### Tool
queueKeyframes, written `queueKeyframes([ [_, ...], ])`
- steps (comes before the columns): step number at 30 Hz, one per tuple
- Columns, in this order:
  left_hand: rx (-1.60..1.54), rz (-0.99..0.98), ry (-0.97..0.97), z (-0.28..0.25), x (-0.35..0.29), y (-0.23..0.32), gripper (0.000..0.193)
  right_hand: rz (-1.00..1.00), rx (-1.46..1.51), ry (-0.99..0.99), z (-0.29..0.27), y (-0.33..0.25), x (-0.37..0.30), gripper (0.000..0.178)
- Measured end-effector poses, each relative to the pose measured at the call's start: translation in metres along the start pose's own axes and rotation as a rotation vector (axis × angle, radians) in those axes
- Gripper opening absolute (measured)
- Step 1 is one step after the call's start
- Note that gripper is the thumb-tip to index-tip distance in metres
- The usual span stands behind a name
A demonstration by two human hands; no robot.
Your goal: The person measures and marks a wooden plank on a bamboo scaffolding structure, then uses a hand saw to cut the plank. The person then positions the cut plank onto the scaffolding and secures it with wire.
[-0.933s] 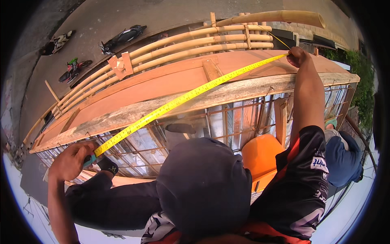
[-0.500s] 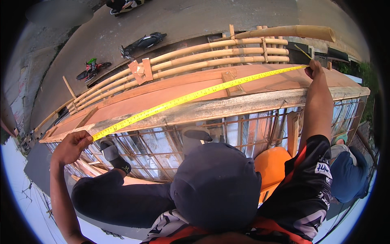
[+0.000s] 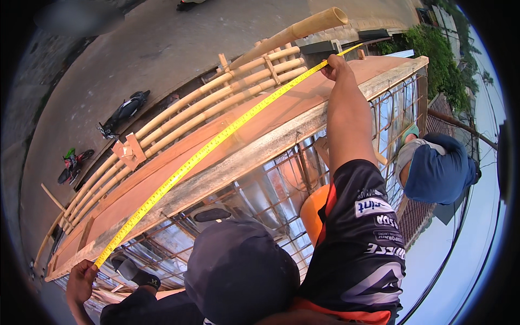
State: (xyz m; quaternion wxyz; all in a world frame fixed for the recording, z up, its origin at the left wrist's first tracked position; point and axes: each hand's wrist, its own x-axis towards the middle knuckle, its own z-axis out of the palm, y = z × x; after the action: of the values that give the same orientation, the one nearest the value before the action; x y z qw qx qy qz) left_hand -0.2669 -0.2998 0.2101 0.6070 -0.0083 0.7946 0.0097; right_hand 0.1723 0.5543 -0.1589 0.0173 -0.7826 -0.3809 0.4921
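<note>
A yellow tape measure (image 3: 216, 141) is stretched at a slant over the long wooden form. My left hand (image 3: 81, 281) pinches its near end at the lower left, just beyond the form's edge. With the arm extended, my right hand (image 3: 336, 67) is closed on the tape at the far right, where a short length continues past my fingers. Under the tape lie a reddish-brown panel (image 3: 303, 97) and a weathered timber beam (image 3: 244, 154). The tape looks taut and slightly bowed.
Below the beam runs a steel rebar grid (image 3: 292, 157), with my shoe (image 3: 127, 268) on it. Bamboo poles (image 3: 216, 92) line the far side. An orange chair (image 3: 311, 214) is beside my right arm. Another person (image 3: 441, 170) bends at the right. Motorcycles (image 3: 127, 111) stand on the road.
The view has turned, so the form now slants more steeply up to the right. Both hands still hold the tape; the left appears lower and the right nearer the top middle.
</note>
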Motion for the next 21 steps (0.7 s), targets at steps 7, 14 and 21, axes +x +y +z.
queueKeyframes([
  [7,0.139,0.109,0.01,0.012,0.029,0.033,0.031,-0.015,0.36,0.175,-0.011,-0.01,0.008,0.019],
  [14,0.109,0.129,-0.046,0.039,0.063,0.08,0.026,-0.101,0.565,0.329,-0.009,-0.014,0.007,0.019],
  [21,0.117,0.208,-0.182,0.076,0.124,0.145,0.026,-0.153,0.671,0.417,-0.019,-0.013,0.012,0.036],
])
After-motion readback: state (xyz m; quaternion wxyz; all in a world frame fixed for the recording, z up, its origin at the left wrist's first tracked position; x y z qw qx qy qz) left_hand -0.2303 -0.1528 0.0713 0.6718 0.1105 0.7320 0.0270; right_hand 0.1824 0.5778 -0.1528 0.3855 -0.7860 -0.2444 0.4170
